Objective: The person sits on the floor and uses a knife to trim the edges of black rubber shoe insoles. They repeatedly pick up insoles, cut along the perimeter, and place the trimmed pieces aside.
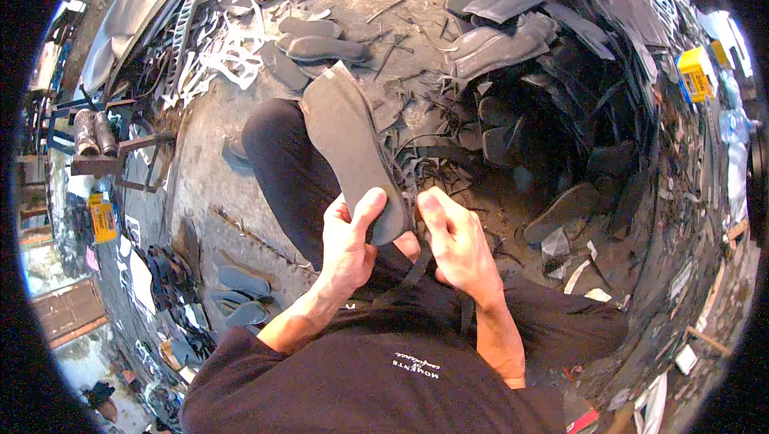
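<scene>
A grey shoe sole [343,131] is in my left hand [349,238], which grips it near its narrower lower end with the thumb on top. The sole points up and away over my bent knee. Right beside its lower edge, my right hand [462,248] is closed, thumb and fingers together. A thin dark strip [416,271] shows under the right fingers; whether they grip it or a small tool is hidden.
Dark soles and rubber sheets [513,38] are heaped at the far right. More soles [316,42] lie ahead among offcuts, with white cut-out scraps [236,58] beyond my knee. Several grey soles [243,294] rest at lower left. A yellow box [696,75] stands at the right.
</scene>
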The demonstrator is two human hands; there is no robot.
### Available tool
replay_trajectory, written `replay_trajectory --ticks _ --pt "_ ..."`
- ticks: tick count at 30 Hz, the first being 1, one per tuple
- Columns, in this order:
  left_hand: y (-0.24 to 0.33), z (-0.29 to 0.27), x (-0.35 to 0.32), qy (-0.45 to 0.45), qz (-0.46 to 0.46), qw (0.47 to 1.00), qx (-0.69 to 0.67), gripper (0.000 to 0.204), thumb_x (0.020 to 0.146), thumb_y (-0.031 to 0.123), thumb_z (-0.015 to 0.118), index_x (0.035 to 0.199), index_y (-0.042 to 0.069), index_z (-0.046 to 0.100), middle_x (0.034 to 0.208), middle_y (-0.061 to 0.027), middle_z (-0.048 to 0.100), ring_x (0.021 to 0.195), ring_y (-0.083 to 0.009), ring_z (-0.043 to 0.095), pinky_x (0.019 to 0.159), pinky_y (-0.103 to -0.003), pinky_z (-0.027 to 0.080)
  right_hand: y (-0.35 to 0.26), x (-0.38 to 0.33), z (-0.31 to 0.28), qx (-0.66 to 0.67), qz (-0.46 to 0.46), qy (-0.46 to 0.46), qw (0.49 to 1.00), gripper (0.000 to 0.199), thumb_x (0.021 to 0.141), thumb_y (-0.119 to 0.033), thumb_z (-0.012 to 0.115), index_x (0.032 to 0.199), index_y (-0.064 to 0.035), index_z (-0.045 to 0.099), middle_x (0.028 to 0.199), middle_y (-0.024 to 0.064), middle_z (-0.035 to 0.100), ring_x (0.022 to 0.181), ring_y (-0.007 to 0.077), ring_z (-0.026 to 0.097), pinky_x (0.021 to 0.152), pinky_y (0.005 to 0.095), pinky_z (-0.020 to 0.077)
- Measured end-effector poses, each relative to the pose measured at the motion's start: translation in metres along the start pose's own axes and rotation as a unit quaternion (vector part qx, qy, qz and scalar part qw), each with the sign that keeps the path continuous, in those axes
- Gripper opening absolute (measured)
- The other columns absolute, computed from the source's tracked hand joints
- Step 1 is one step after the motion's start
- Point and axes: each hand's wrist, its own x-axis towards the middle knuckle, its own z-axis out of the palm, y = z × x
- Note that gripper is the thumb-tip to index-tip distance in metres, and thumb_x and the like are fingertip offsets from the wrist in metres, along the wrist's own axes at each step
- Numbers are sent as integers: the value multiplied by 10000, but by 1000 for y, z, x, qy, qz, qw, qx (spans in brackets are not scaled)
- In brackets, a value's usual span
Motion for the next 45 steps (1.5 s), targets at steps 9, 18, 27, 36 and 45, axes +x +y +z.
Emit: replay_trajectory --ticks 9,18,27,36,45 --pt "16 2 -7 1 -26 997 -72 191 1003 180 775 1096 23 718 990 -43 754 820 -119 707 747 -302 593 40 -9 23 -47 -28 35 998 343 1118 -358 504 1049 -45 625 756 247 643 708 451 672 669 507 505" --pt "12 -11 -13 -88 -32 995 -18 235 982 176 795 1109 -1 707 1031 -78 768 826 -164 744 777 -327 622 12 120 35 72 -170 47 982 484 1129 -457 500 1190 -2 653 1003 186 720 905 307 699 800 449 531" --pt "27 1 40 -2 32 998 59 365 1060 370 680 1249 58 695 1074 -42 762 893 -166 725 814 -356 600 18 17 25 126 -50 -8 991 440 1008 -350 746 1254 5 662 1048 76 753 964 175 700 895 342 548" --pt "40 48 49 18 3 997 79 379 1039 427 711 1224 95 696 967 3 727 758 -92 671 662 -282 562 68 -54 30 -39 -25 156 987 478 1118 -495 456 1178 -48 614 697 130 678 638 255 699 607 417 533" --pt "32 46 20 -122 -51 978 162 394 950 320 834 1193 38 704 979 -36 745 814 -110 692 728 -296 586 47 -7 1 14 -86 204 975 368 1120 -420 519 1039 -75 618 668 74 600 591 165 645 545 339 472"
